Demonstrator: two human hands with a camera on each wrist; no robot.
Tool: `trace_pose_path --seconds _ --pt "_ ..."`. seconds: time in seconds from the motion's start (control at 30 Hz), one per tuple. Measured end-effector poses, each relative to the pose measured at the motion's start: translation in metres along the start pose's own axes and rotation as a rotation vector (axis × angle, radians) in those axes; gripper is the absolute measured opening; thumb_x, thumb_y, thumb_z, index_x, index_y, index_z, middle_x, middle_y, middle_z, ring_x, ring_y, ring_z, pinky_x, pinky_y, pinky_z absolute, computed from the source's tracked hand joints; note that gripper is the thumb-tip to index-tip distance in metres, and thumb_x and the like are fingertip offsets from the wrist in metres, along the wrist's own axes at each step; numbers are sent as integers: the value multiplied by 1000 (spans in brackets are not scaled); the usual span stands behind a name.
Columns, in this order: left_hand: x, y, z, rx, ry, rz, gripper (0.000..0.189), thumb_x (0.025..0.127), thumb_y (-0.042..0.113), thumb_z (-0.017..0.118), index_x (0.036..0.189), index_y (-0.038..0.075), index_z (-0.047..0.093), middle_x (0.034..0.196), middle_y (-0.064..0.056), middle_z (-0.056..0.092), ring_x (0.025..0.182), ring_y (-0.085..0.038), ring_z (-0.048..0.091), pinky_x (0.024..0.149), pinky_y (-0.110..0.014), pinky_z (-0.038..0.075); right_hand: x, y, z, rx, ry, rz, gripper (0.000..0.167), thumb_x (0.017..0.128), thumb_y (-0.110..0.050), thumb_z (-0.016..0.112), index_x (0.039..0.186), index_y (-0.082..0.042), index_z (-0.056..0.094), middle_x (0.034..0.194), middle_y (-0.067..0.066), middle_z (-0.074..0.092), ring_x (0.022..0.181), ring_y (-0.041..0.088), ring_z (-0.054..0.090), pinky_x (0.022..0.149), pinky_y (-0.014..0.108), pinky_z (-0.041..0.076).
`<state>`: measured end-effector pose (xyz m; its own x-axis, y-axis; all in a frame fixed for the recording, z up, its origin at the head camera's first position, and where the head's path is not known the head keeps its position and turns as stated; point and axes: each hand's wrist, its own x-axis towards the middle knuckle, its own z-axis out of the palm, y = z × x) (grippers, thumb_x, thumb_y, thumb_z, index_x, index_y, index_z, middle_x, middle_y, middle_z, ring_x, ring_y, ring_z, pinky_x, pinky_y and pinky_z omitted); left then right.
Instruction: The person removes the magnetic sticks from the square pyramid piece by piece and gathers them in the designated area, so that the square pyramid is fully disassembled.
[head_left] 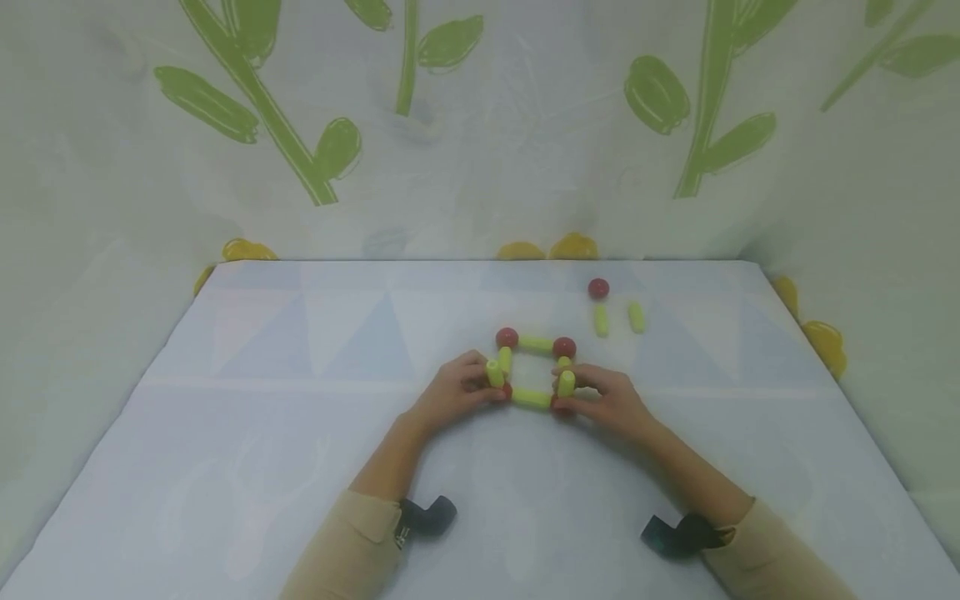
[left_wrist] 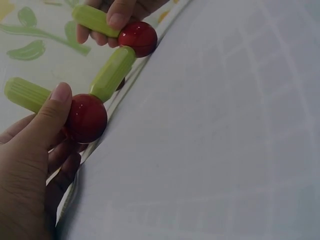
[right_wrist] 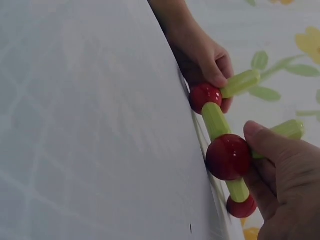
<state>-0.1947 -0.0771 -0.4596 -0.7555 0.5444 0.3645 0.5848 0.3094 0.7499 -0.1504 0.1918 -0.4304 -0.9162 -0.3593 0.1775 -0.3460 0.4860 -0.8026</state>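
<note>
On the table, red balls and yellow-green rods of a ball-and-rod building toy form a square. A far rod (head_left: 535, 342) joins the far-left ball (head_left: 507, 337) and far-right ball (head_left: 564, 347); a near rod (head_left: 532, 399) links the two near balls. My left hand (head_left: 459, 387) grips the near-left ball (left_wrist: 87, 118) at the base of its upright rod (head_left: 494, 373). At the other near corner, my right hand (head_left: 611, 403) pinches the near-right ball (right_wrist: 229, 157) and the foot of its upright rod (head_left: 566, 383). Fingers partly hide both held balls in the head view.
Beyond the square, toward the back right, lie a loose red ball (head_left: 598, 288) and two loose rods, one (head_left: 602, 321) near that ball and another (head_left: 637, 317) to its right. A wall with painted leaves (head_left: 657, 94) rises behind the table's back edge.
</note>
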Motion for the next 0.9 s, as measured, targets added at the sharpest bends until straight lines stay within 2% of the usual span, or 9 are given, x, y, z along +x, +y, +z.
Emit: trace_pose_path --seconds 0.17,0.3,0.4,0.53,0.6,0.73,0.83,0.9 --pt "-1 -1 -1 -11 -14 -20 16 78 19 77 91 14 69 93 5 59 86 -9 53 74 -21 48 1 1 2 5 66 62 46 79 -13 76 123 -9 61 105 4 68 93 17 65 81 22 54" --pt "-1 0 -1 -18 -21 -37 16 78 20 77 92 15 70 93 6 59 87 -9 53 75 -22 48 3 3 0 121 128 53 60 77 -5 76 131 -8 49 112 10 61 87 11 65 77 18 53" --pt "-1 1 -2 -20 -23 -44 16 78 20 77 91 15 70 92 7 58 86 -9 52 75 -22 48 4 6 -3 222 173 24 59 78 3 73 130 -5 47 123 16 54 89 6 63 77 18 53" --pt "-1 3 -2 -28 -26 -49 16 79 21 77 92 16 69 92 7 58 87 -9 53 76 -22 48 8 10 -9 273 197 44 61 77 5 73 132 -1 46 128 19 50 92 3 62 78 18 53" --pt "-1 4 -3 -41 -24 -62 18 79 22 77 93 17 67 92 8 59 87 -9 54 78 -23 49 9 10 -14 264 194 95 67 76 3 74 135 -2 43 127 17 48 92 3 61 79 18 53" --pt "-2 5 -3 -76 -4 -88 24 78 22 77 98 18 64 93 9 63 89 -8 58 80 -26 51 11 12 -27 204 179 251 70 79 -10 76 139 -11 41 129 10 46 91 2 60 79 16 52" --pt "-2 6 -2 -87 24 -89 23 78 20 77 97 17 64 92 8 65 88 -8 61 79 -26 52 9 16 -39 124 167 287 69 81 -14 75 141 -14 40 131 10 45 89 -2 58 78 13 51" --pt "-2 6 -1 -100 39 -72 22 78 18 77 95 15 65 91 6 66 89 -10 62 79 -27 53 8 21 -48 65 163 265 68 82 -14 74 141 -13 40 129 11 48 87 -5 57 77 10 49"
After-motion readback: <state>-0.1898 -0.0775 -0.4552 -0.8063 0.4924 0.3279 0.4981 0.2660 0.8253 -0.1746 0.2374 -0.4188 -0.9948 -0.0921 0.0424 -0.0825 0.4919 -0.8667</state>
